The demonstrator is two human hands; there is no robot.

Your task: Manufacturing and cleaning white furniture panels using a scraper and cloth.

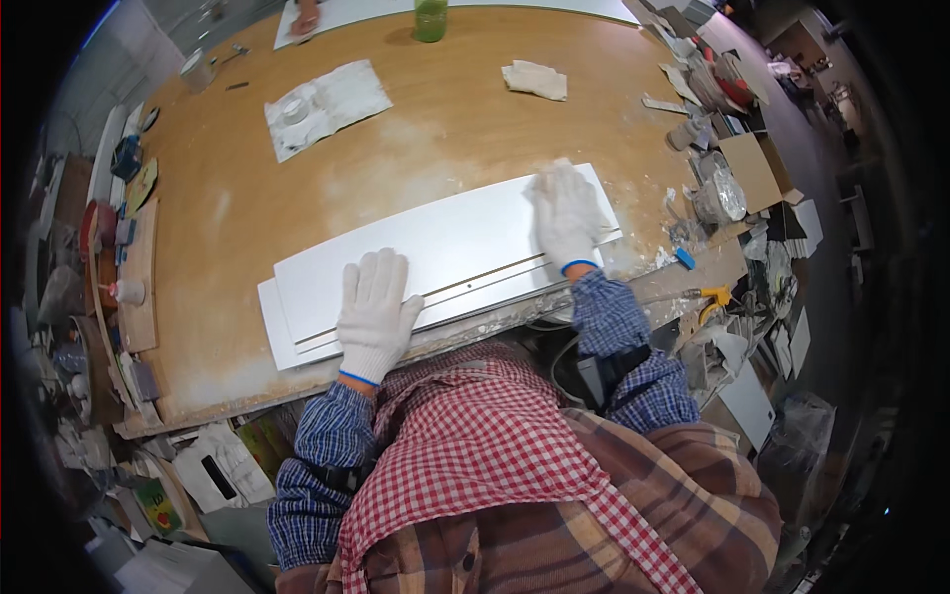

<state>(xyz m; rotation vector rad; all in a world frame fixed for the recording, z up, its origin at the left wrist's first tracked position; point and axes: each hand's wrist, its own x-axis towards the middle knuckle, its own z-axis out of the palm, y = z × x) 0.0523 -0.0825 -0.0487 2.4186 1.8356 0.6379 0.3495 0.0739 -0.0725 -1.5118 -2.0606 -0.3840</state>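
Two long white panels (426, 243) lie one on top of the other near the table's front edge, slightly out of line at their ends. A narrow groove and a small dark hole run along the near side of the upper one. My left hand (378, 305), in a white knit glove with a blue cuff, rests flat on the left part of the panel, fingers stretched out. Toward the panel's right end lies my right hand (567, 216), gloved alike, palm down with fingers extended. It is somewhat blurred, and what is under it is hidden.
On the brown table (218, 218) are a white sheet (341, 99) with a small round container, a folded cloth (535, 81) and a green jar (430, 20). Another person's hand (305, 18) touches a far white panel. Cluttered shelves flank both sides; a yellow-handled air gun (714, 296) hangs right.
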